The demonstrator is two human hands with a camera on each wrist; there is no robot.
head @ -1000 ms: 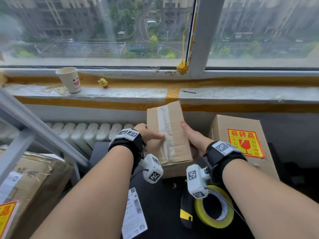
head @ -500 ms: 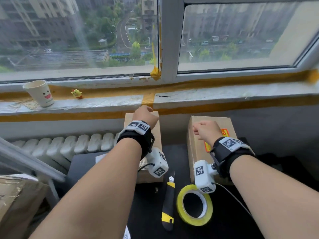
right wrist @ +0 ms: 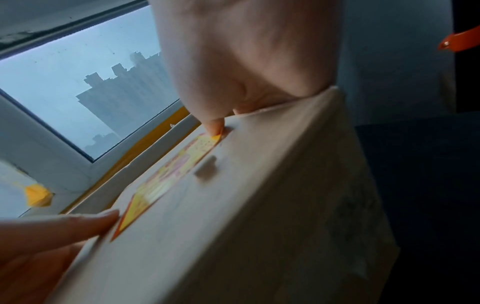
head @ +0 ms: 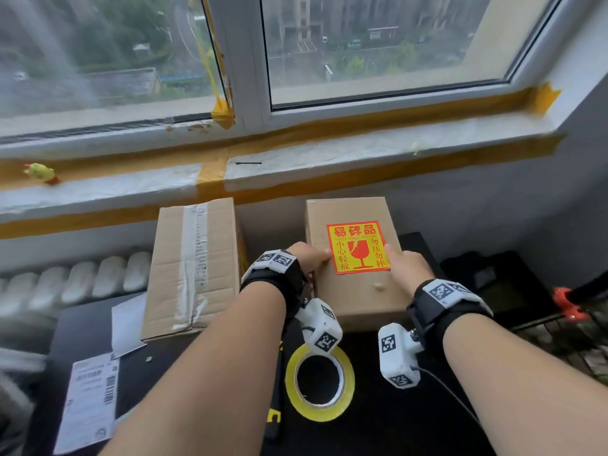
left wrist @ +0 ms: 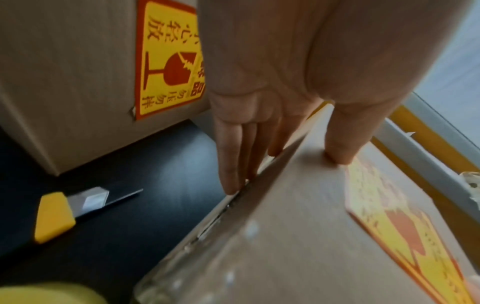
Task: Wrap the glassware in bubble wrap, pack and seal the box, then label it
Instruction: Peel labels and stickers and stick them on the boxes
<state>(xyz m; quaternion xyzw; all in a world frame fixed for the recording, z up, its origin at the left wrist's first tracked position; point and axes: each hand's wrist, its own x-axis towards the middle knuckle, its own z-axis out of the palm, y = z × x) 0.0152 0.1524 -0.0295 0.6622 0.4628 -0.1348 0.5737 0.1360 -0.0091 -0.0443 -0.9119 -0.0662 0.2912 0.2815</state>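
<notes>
Two closed cardboard boxes lie on the black table [head: 171, 366]. The right one, the labelled box [head: 358, 297], bears a red-and-yellow fragile label [head: 358, 246] on top. My left hand [head: 309, 258] grips its left top edge, thumb on top, fingers [left wrist: 228, 164] straight down the side wall. My right hand [head: 408, 264] holds the right edge, with its thumb tip touching the label's near corner and its fingers hidden. The taped box [head: 194, 268] lies untouched to the left; its side carries another fragile label [left wrist: 166, 61]. No glassware or bubble wrap shows.
A yellow tape roll [head: 319, 381] and a yellow-and-black utility knife [head: 274, 419] lie under my wrists. A shipping label [head: 90, 399] and white paper [head: 126, 324] sit at the left. The window sill runs behind the boxes; an orange clamp [head: 566, 302] is at the right.
Both hands let go of the taped box, which now lies flat at the left. First the right hand, then the left, moved onto the labelled box. My view swung right.
</notes>
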